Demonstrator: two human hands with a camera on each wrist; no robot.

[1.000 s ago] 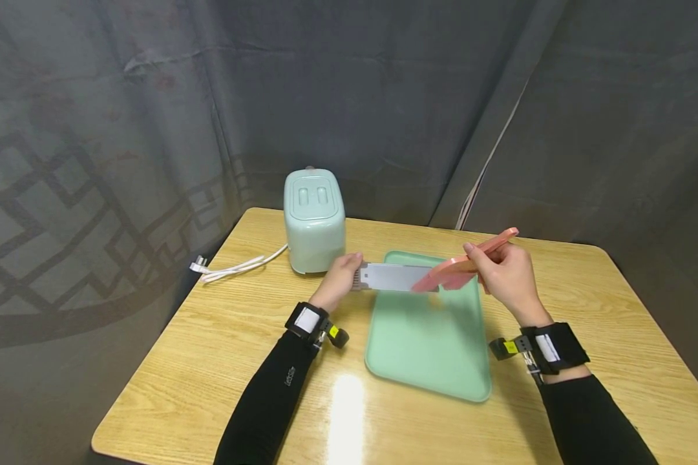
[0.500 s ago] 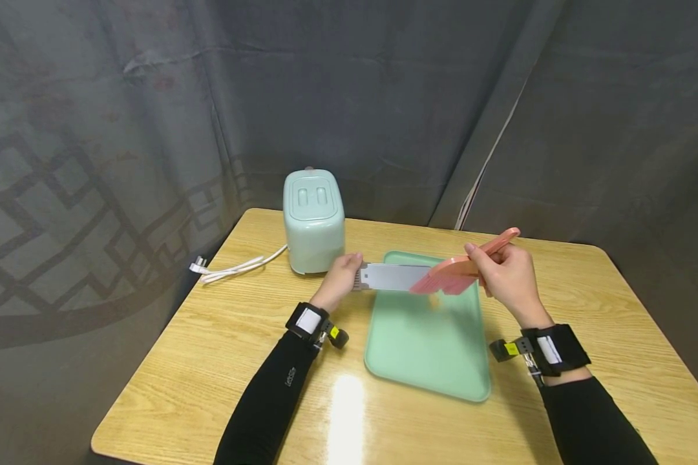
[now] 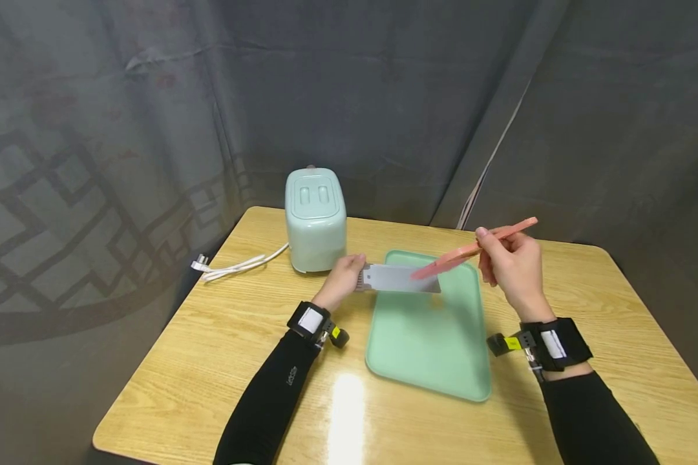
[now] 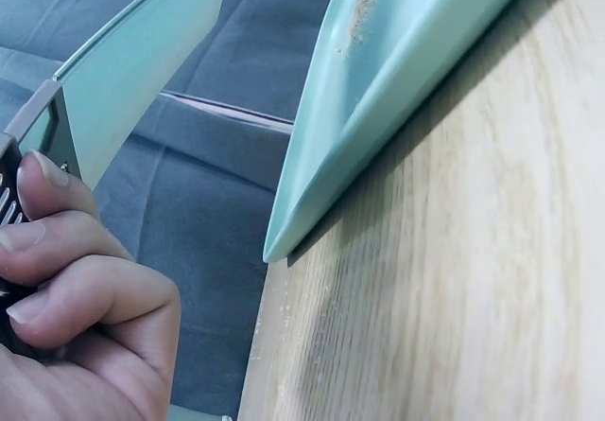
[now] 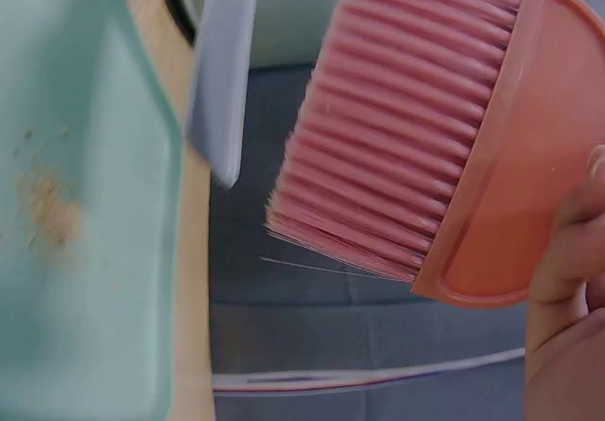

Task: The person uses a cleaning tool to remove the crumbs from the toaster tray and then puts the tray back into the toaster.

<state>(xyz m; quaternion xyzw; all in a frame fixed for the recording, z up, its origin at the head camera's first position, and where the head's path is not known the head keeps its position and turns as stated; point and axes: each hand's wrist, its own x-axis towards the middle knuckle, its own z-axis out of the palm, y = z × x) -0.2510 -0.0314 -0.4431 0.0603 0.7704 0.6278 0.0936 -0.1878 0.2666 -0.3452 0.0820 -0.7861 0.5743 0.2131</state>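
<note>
My left hand (image 3: pixel 343 279) grips the vented end of a thin grey metal crumb tray (image 3: pixel 388 278), held over a mint-green serving tray (image 3: pixel 427 361). In the left wrist view, curled fingers (image 4: pixel 80 298) wrap that dark slotted end. A pink brush with an orange-pink back (image 3: pixel 465 253) is pinched in my right hand (image 3: pixel 514 271). Seen from the head, the brush appears edge-on, its bristles overlapping the crumb tray. The right wrist view shows a gap between the bristles (image 5: pixel 397 109) and the crumb tray (image 5: pixel 222 80). Brown crumbs (image 5: pixel 55 215) lie on the green tray below.
A mint toaster with a lid (image 3: pixel 316 219) stands at the back left, just beyond my left hand. Its white cord (image 3: pixel 244 266) runs to a plug at the left edge of the wooden table (image 3: pixel 209 387). Grey curtains (image 3: pixel 372 110) hang behind.
My right hand has lifted slightly to the right. The brush has turned from showing its broad side to edge-on, uncovering the crumb tray's far end. My left hand barely moves.
</note>
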